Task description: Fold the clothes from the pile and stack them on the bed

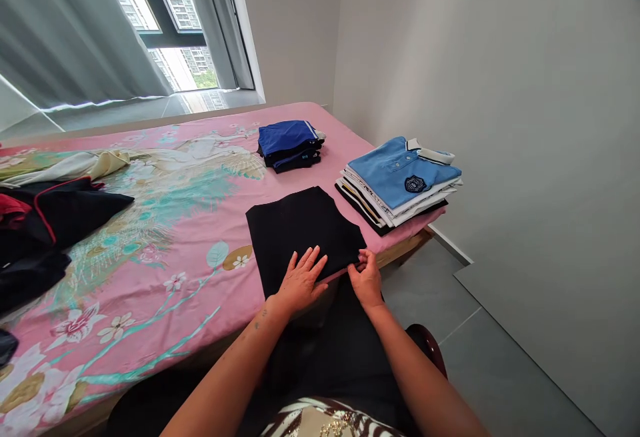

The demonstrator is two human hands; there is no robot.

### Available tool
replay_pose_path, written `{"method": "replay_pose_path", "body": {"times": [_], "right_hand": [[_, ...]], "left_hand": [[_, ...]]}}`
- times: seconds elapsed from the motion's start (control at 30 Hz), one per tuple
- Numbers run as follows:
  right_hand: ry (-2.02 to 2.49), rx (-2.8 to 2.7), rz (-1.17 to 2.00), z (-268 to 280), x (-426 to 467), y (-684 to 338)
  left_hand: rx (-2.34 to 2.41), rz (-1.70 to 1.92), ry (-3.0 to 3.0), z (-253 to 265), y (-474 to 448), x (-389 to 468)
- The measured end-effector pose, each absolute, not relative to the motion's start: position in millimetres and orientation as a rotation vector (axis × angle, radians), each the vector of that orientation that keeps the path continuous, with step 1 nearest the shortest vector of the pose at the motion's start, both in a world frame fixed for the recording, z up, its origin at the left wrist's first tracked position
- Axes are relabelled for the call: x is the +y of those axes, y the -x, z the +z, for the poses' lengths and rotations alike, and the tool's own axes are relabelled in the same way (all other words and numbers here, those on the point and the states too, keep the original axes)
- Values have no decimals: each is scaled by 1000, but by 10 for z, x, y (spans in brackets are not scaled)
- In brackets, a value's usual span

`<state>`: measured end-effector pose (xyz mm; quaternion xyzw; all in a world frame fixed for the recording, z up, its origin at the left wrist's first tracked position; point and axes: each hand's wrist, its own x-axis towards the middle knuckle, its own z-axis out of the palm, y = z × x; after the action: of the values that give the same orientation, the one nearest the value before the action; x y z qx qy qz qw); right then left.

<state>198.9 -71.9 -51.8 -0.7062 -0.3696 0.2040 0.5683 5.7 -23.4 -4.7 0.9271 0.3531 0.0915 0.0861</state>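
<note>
A black garment (305, 224), folded into a flat panel, lies at the near edge of the bed. On its lower part rests my left hand (301, 278), palm down with the fingers spread. My right hand (366, 278) pinches the garment's near right corner between thumb and fingers. Just beyond that corner stands a stack of folded shirts (395, 184), topped by a light blue polo shirt (387, 167) with a white collar and a dark badge. Behind the black garment is a smaller pile of folded blue and black clothes (290, 144).
The bed (200, 304) has a pink floral sheet. Loose dark clothes with red trim (65, 214) and a cream cloth (75, 164) lie at its left. A wall (475, 90) rises at right. A dark rounded seat edge (427, 347) shows beside my right forearm.
</note>
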Motion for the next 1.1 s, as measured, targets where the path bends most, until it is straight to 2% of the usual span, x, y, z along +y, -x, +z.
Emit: {"method": "replay_pose_path", "body": {"times": [0.3, 0.5, 0.77, 1.1], "right_hand": [[1618, -721, 776, -676, -800, -2135], [1657, -639, 1034, -494, -766, -2035], [1362, -643, 1555, -356, -901, -1701], [1319, -442, 1472, -229, -761, -1323]], "left_hand": [[1189, 293, -2753, -36, 314, -273], [1181, 297, -2761, -10, 302, -368], [1235, 416, -2652, -94, 161, -400], [1297, 588, -2521, 55, 127, -313]]}}
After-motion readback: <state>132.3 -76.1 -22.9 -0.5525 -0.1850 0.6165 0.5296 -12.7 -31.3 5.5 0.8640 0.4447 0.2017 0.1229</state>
